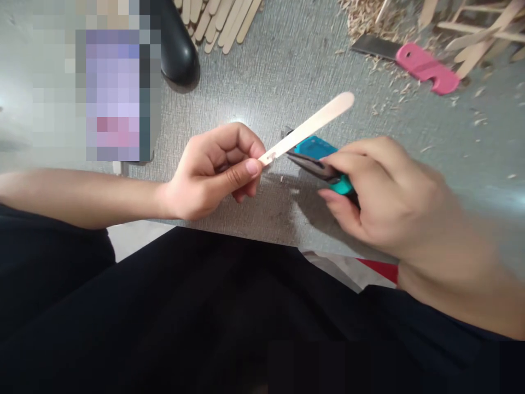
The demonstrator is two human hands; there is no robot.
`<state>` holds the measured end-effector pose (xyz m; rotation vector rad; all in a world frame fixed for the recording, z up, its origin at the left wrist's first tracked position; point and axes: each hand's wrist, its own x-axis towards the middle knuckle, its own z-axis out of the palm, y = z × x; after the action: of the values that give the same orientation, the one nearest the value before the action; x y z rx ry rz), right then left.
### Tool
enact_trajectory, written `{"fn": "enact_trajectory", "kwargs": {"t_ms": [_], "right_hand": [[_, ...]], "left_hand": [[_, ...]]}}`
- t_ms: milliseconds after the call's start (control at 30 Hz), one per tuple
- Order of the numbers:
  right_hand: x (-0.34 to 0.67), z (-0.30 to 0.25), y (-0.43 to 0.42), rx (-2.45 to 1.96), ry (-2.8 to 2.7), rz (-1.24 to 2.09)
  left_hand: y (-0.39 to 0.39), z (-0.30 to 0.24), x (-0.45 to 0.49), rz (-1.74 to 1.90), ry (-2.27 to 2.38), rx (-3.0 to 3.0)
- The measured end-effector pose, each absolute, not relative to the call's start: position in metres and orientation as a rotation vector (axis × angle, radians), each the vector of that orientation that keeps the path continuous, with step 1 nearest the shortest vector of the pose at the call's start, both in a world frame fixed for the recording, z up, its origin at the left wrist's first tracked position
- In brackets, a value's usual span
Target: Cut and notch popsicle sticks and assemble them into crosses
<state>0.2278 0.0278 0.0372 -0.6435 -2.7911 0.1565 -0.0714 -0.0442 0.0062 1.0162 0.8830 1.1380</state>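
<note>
Between thumb and fingers, my left hand [223, 167] pinches one end of a wooden craft stick [314, 125], which slants up to the right. A small notch or damaged spot shows in the stick just beyond my thumb. My right hand [394, 191] is closed around pliers [314, 165] with teal and black handles. Their dark jaws point left, close beside the stick's notched part; whether they touch it I cannot tell. Behind the stick and pliers lies a blue object [315, 146] with a metal tip, partly hidden, perhaps a cutter.
A pink-handled blade [426, 67] lies at the upper right, near wood shavings [369, 22] and joined or crossed sticks [488, 35]. Several craft sticks [229, 22] lie at the top, beside a black rounded object [178, 52]. The table's front edge borders my lap.
</note>
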Motion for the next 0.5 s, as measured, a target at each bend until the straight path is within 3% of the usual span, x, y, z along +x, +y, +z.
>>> {"fn": "enact_trajectory", "kwargs": {"t_ms": [500], "right_hand": [[0.2232, 0.0341, 0.0296, -0.508, -2.767, 0.317]], "left_hand": [[-0.0405, 0.0105, -0.0712, 0.959, 0.738, 0.864]]}}
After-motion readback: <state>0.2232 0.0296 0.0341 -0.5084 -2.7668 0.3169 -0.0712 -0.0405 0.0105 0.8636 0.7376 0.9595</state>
